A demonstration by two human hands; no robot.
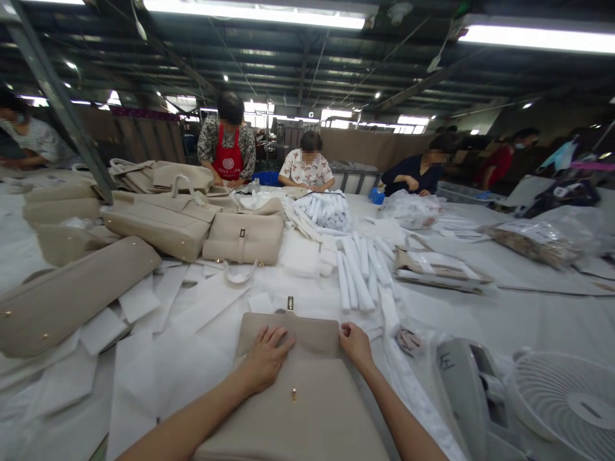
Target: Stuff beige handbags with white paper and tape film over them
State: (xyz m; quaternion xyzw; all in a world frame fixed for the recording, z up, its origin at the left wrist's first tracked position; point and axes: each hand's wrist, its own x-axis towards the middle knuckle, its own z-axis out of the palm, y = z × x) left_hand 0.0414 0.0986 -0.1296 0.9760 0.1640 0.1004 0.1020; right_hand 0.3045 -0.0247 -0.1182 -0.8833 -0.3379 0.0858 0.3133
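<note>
In front of me lies a beige handbag (307,422), its flap (312,333) folded back away from me. A metal clasp plate (290,303) sticks out at the flap's far edge, and a small gold turn-lock (294,394) sits on the bag's front. Flat on the left part of the flap rests my left hand (269,358), fingers spread. My right hand (355,344) is at the flap's right edge, fingers curled with the thumb against it; whether it pinches the edge is hard to make out.
Beige handbags (245,237) are piled at the left over loose white sheets (168,301). Rolled white paper tubes (358,269) lie ahead. A wrapped bag (437,269) and a white fan (567,397) are at the right. Several co-workers (307,166) work across the table.
</note>
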